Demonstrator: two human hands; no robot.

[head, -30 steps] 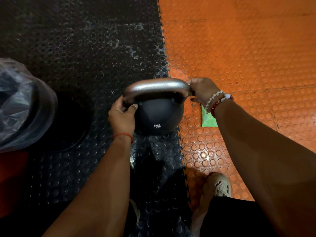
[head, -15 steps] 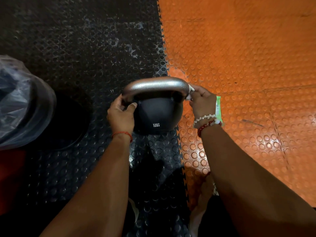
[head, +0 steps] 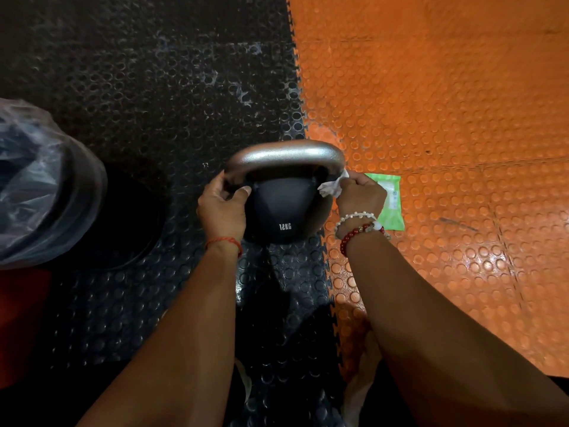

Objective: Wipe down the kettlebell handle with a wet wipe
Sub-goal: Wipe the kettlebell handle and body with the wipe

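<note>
Kettlebell: I see it standing upright on the floor, on the black mat right at the seam with the orange mat; it is marked 12KG.
Handle: bare silver metal, arching over the dark body.
Left hand: fingers are curled round the handle's left end, thumb on the inner side; it steadies the weight.
Right hand: pinches a crumpled white wet wipe against the handle's right leg, just under the bend.
Nearby: a green packet lies on the orange mat behind the right hand; a bin with a plastic liner stands well apart to the left.
Stage: my judgement is that wiping is in progress at the right end, with the top arc not yet covered.
Risk, missed patch: the left hand covers the left end, so that part stays unwiped unless the grip shifts.
Risk, slip: wet metal may loosen the steadying grip.
Risk, wipe: the small bunched pinch could tear it or drop it.
Risk, tipping: a hard sideways rub could rock the bell over the seam.
</note>
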